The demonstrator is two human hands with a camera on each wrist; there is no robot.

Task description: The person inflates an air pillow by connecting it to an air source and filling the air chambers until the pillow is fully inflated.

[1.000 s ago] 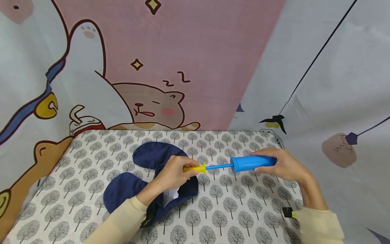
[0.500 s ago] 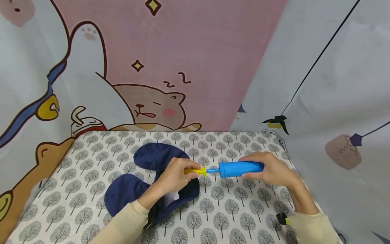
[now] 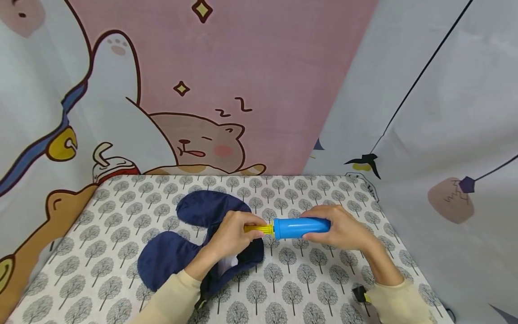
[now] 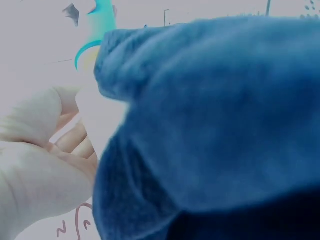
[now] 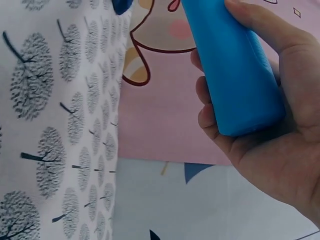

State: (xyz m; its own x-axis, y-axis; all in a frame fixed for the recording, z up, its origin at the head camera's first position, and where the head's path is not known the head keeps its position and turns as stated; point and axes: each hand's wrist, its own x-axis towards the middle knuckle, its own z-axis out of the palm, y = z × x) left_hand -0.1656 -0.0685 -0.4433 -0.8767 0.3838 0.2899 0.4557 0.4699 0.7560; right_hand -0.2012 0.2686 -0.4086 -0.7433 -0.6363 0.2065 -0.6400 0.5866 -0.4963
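A blue balloon pump (image 3: pixel 297 228) lies level between my two hands over the table. My left hand (image 3: pixel 231 235) pinches its yellow end (image 3: pixel 263 229) between thumb and fingers, while my right hand (image 3: pixel 339 227) wraps round the blue body from the other side. The body meets the yellow flange, so no rod shows. From the right wrist, the right hand's fingers and thumb (image 5: pixel 260 22) curl about the blue cylinder (image 5: pixel 240 75). Beneath my left arm is a navy fabric piece (image 3: pixel 166 258) with two rounded lobes and a white part (image 3: pixel 227 264). Navy cloth (image 4: pixel 215 115) fills much of the left wrist view.
A cloth printed with grey trees (image 3: pixel 121 265) covers the table. Cartoon-printed curtains (image 3: pixel 259 90) stand behind and at both sides, close to the table's edges. A small black and yellow item (image 3: pixel 360 294) sits at my right sleeve.
My right hand has moved left, pushing the pump's blue body along the rod until it reaches the yellow end. My left hand has stayed nearly still, as has the navy fabric.
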